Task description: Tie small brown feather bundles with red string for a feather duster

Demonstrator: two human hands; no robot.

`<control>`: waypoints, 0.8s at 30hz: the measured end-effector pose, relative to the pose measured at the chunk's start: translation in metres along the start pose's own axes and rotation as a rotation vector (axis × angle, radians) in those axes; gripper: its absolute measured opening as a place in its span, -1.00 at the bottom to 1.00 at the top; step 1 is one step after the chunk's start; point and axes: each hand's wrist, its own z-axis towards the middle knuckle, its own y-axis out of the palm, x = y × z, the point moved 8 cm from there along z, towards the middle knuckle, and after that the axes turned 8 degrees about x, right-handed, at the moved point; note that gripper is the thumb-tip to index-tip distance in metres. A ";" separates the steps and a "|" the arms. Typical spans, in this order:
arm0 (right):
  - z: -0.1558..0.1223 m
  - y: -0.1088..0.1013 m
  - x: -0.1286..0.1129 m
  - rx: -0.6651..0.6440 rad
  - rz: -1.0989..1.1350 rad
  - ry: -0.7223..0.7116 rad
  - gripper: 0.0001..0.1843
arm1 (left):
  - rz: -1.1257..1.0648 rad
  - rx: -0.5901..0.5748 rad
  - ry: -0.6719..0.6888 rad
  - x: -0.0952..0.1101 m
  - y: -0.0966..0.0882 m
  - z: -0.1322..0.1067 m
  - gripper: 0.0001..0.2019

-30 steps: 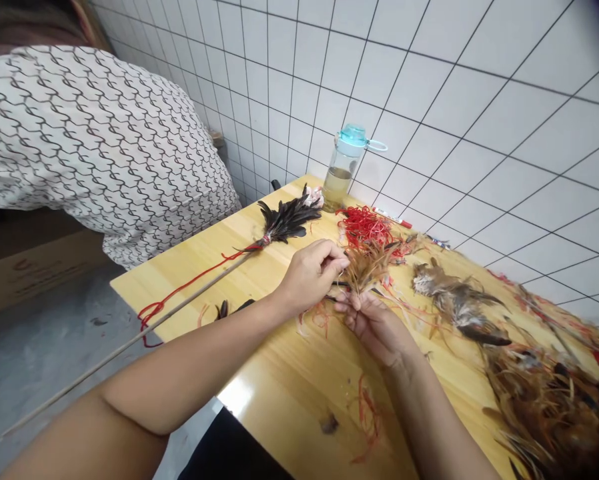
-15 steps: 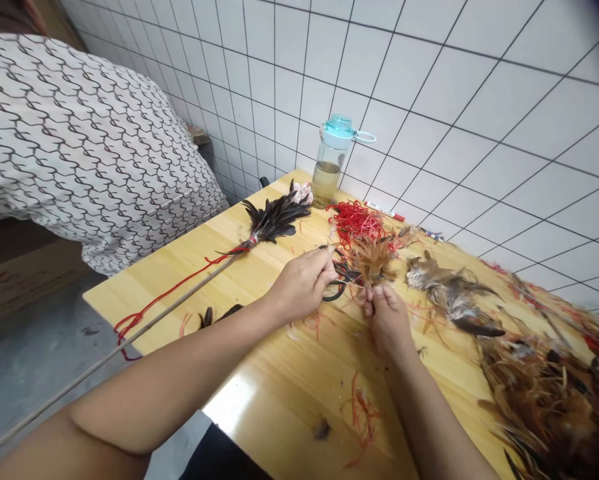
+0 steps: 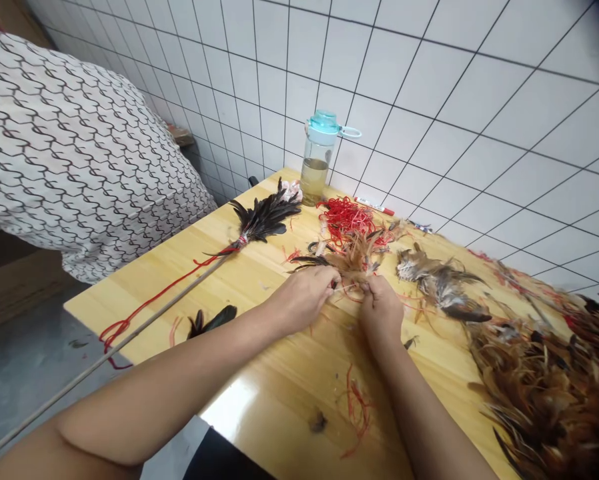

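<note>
In the middle of the table, my right hand (image 3: 383, 310) pinches the base of a bunch of brown feathers (image 3: 357, 257), whose tips fan out away from me. My left hand (image 3: 307, 297) is closed just left of the bunch, its fingertips pinched together. A thin pale thread (image 3: 348, 289) seems to run between the two hands; its ends are hidden by the fingers. Dark feathers (image 3: 302, 262) stick out past my left knuckles. Behind the brown bunch lies a tangled heap of red string (image 3: 347, 219).
Left lies a long stick (image 3: 179, 298) with black feathers (image 3: 264, 217) and red cord (image 3: 154, 303). A water bottle (image 3: 317, 160) stands at the back. Feather piles (image 3: 539, 393) cover the right side. A person in patterned clothing (image 3: 89, 153) is at left.
My left hand has moved down and nearer the feather bunch, covering the spot where black-handled scissors showed. My right hand still grips the bunch. The view has shifted slightly.
</note>
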 end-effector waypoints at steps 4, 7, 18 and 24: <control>-0.003 0.002 -0.006 -0.049 -0.215 -0.023 -0.71 | 0.124 -0.096 0.027 -0.002 0.015 -0.004 -0.82; -0.005 0.004 -0.014 -0.069 -0.373 -0.123 -0.75 | 0.183 -0.095 0.065 0.005 0.017 -0.005 -0.82; -0.015 0.010 -0.038 -0.116 -0.449 -0.441 -0.81 | 0.132 0.197 0.089 0.014 -0.035 0.005 -0.80; -0.020 0.007 -0.048 -0.070 -0.391 -0.528 -0.80 | 0.076 0.070 0.046 0.003 -0.027 0.006 -0.79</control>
